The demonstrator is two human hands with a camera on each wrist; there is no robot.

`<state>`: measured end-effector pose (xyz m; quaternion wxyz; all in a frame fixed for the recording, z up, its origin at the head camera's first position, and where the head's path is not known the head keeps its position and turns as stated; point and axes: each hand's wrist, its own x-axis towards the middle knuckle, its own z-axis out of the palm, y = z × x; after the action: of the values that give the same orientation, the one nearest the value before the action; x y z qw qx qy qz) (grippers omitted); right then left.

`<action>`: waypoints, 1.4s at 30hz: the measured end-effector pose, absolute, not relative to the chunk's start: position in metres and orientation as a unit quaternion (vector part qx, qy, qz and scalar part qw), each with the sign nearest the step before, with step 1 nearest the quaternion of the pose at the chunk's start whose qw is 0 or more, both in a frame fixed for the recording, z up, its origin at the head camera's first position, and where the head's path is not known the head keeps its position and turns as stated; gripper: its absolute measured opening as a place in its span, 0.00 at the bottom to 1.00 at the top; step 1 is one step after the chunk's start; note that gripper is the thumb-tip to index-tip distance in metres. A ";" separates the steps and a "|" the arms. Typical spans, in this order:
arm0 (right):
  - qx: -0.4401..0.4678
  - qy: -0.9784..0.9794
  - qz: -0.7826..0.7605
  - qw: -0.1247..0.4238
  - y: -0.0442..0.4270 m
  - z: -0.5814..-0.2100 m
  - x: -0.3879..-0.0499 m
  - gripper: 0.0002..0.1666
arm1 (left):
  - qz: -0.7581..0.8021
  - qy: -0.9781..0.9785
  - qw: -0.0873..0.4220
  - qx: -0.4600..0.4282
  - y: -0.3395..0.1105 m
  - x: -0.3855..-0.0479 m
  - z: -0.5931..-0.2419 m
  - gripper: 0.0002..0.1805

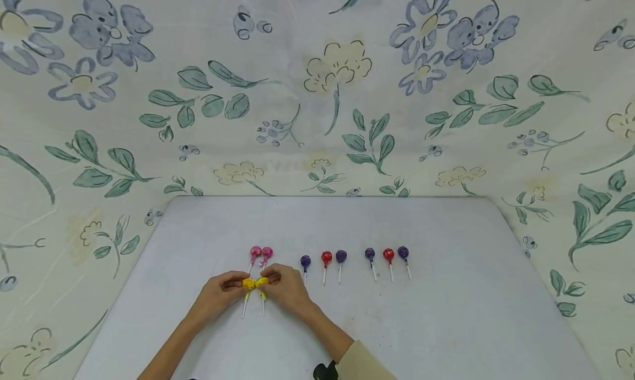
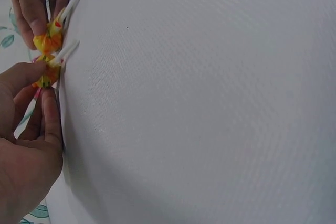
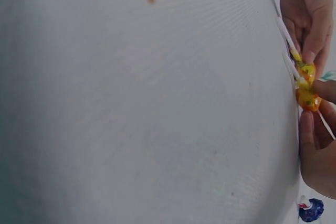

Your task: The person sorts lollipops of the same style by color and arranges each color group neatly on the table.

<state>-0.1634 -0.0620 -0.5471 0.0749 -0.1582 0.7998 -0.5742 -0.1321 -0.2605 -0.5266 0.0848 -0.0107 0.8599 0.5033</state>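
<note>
Filling the upper part of the head view, a flowered cloth [image 1: 317, 115] rises behind the work; below it spreads a white table [image 1: 446, 325], and over its near edge comes a beige sleeve [image 1: 364, 363] on the right arm; smaller than these are the two hands, close together left of the middle. The left hand [image 1: 218, 292] pinches one yellow lollipop [image 1: 248, 283] by its head between thumb and fingers; the right hand [image 1: 285, 289] pinches the other yellow lollipop [image 1: 261, 281] the same way; the two heads sit side by side, touching or nearly so, just nearer the person than a pink pair [image 1: 267, 252]. Rightward lie two groups of three, each a red lollipop between two purple ones: the middle group [image 1: 326, 257] and the right group [image 1: 388, 253]. The step in hand seems to be pairing and aligning the yellow heads; whether they bear on the table I cannot tell. Smallest are the yellow lollipops' white sticks [image 1: 244, 307], pointing toward the person; the next move, I judge, calls for evening them up, then loosening both pinches gently so neither head rolls.
</note>
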 end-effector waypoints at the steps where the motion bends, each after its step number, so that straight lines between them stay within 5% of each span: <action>1: -0.157 0.800 -0.574 0.076 -0.062 -0.547 -0.164 0.09 | 0.505 0.859 0.085 -0.009 -0.260 -0.132 -0.527 0.19; 31: -0.172 0.800 -0.573 0.052 -0.042 -0.522 -0.161 0.12 | 0.493 0.867 0.071 -0.010 -0.260 -0.134 -0.530 0.18; 42: -0.167 0.803 -0.572 0.033 -0.016 -0.515 -0.166 0.13 | 0.478 0.878 0.007 0.011 -0.259 -0.138 -0.518 0.17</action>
<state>-0.1658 -0.0163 -0.5147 0.0326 -0.1671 0.8027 -0.5715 -0.1378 -0.2585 -0.5176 0.0075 0.0112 0.8781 0.4782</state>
